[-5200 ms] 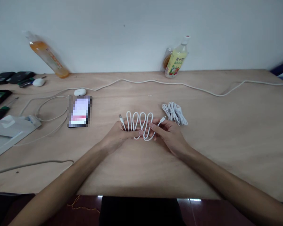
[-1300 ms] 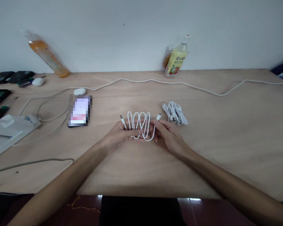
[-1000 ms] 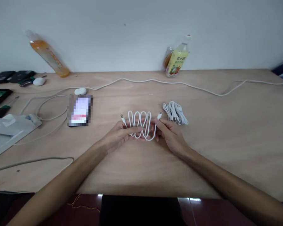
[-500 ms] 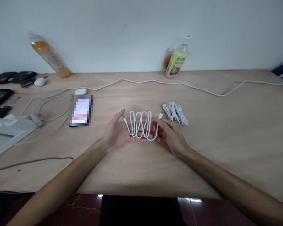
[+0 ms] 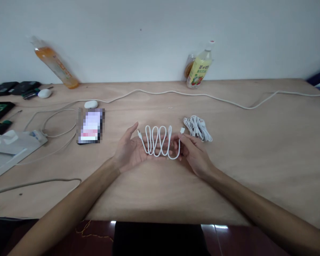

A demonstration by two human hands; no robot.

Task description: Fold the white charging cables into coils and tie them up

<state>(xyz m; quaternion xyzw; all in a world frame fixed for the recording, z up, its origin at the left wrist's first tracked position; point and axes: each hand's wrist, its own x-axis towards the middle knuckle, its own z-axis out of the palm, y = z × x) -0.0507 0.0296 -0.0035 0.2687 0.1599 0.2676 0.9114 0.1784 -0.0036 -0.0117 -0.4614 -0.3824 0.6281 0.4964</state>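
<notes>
A white cable (image 5: 160,141) folded into several loops lies across my hands at the middle of the wooden table (image 5: 256,149). My left hand (image 5: 129,151) is palm up with the fingers stretched out and the thumb raised, and the loops rest on its fingers. My right hand (image 5: 193,151) pinches the cable just below its right plug, which points up. The left plug sticks out above my left fingers. A second bundled white cable (image 5: 197,128) lies just right of my right hand.
A phone (image 5: 90,125) lies left of my hands, with a white earbud case (image 5: 91,104) behind it. A long white cord (image 5: 202,95) crosses the table. Two bottles (image 5: 200,67) (image 5: 54,64) lean against the wall. Plastic bags and dark devices sit at far left.
My left hand has opened, thumb lifting off the loops, which now rest on its outstretched fingers. My right hand has kept its pinch near the right plug.
</notes>
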